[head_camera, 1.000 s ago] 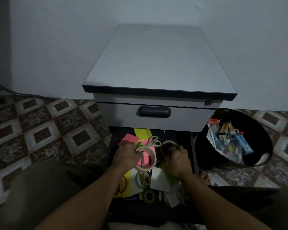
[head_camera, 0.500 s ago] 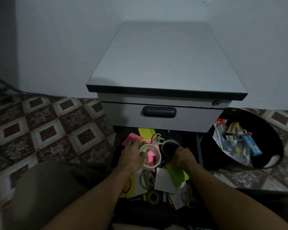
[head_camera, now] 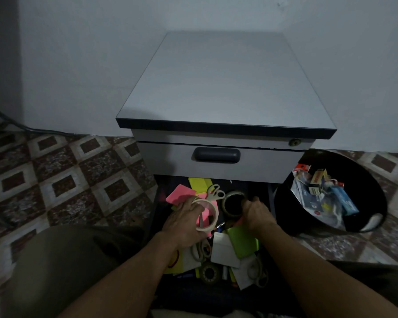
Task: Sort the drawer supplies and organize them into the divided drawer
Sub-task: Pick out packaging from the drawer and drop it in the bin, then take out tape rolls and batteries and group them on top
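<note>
Sorting looks to be at the gathering step: like things are being picked out of the open lower drawer (head_camera: 256,187) of the grey cabinet (head_camera: 216,88), whose contents lie in a jumble. At the left, the left hand (head_camera: 182,226) has its grip curled round a pale masking-tape roll (head_camera: 215,216), held above pink sticky notes (head_camera: 179,195). To its right, the right hand (head_camera: 257,214) closes its grip on the near rim of a brown tape roll (head_camera: 225,206) in the drawer's back half. Next, I judge, both rolls need one shared compartment, though no dividers show from here. Counted: three rolls in all, including a dark tape roll (head_camera: 209,273) lying near the front; seemingly three pairs of scissors (head_camera: 214,195); one black bin (head_camera: 377,203) of packaging at far right.
</note>
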The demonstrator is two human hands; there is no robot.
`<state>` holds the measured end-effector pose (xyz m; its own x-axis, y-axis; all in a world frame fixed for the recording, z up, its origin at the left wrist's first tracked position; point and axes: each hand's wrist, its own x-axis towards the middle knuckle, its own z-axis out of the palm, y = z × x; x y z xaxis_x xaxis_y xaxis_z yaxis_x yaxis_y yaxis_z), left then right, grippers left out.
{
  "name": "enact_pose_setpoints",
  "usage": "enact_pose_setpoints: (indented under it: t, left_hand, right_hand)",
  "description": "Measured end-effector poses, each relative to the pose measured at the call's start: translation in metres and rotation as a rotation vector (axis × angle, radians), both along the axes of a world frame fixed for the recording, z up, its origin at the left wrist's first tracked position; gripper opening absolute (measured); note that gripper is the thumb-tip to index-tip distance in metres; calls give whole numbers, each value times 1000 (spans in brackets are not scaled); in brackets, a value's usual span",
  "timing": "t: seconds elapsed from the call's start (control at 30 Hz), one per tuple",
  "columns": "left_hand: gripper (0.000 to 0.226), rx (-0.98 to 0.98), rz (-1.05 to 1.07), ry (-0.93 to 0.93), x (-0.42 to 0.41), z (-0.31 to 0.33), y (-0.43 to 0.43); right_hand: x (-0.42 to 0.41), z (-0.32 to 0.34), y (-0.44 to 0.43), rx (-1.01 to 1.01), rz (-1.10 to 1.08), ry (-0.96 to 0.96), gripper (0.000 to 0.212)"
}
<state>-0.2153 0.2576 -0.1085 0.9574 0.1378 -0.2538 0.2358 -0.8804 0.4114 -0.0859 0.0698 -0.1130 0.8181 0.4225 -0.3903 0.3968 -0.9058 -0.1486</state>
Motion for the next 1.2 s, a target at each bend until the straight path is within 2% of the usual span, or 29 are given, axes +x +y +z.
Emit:
enact_pose_setpoints:
  t: [0.2,0.33,0.43,0.63,0.9,1.03,1.2]
  left_hand:
    - [71,-22,68,-74,1,2,0]
    - [53,205,-13,-78,4,6,-3]
    - [36,262,-99,-64,5,10,-7]
    - [34,255,-108,-97,0,17,-13]
    - [37,369,-132,-123,-6,26,-15]
    - [38,333,-124,-114,-6,34,-16]
    - [32,298,-95,-176,-7,54,-20]
  right_hand:
    - [-3,1,0,67,12,37,58]
    - [-5,2,-1,107,42,53,64]
    - [-9,3,-2,117,80,20,56]
    - [-19,4,-4,179,84,15,28]
    - [-34,14,-12,198,102,-78,33]
    - [-43,24,-14,178,132,-216,32]
    - [-51,43,-15,219,135,-294,28]
